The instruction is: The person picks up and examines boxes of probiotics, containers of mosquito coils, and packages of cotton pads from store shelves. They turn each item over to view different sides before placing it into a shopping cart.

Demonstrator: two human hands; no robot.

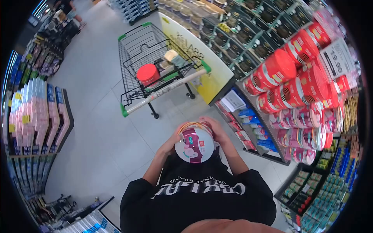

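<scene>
A round tub (196,145) with a white and magenta lid is held in front of the black shirt. My left hand (176,136) is wrapped round its left side, and my right hand (212,128) grips the upper right side. The fingers of both hands curl round the far side and are partly hidden. Farther forward stands a black wire shopping cart (142,46) with green corners. In it are a red-lidded tub (147,74) and a pale package (171,56). The cart's handle (165,90) faces me, and neither hand touches it.
Red canisters (301,87) and pink-and-white tubs (301,138) are stacked on a shelf at the right, by a price sign (337,59). A yellow and white board (194,54) stands beside the cart. Pink packages (31,116) fill a display at the left.
</scene>
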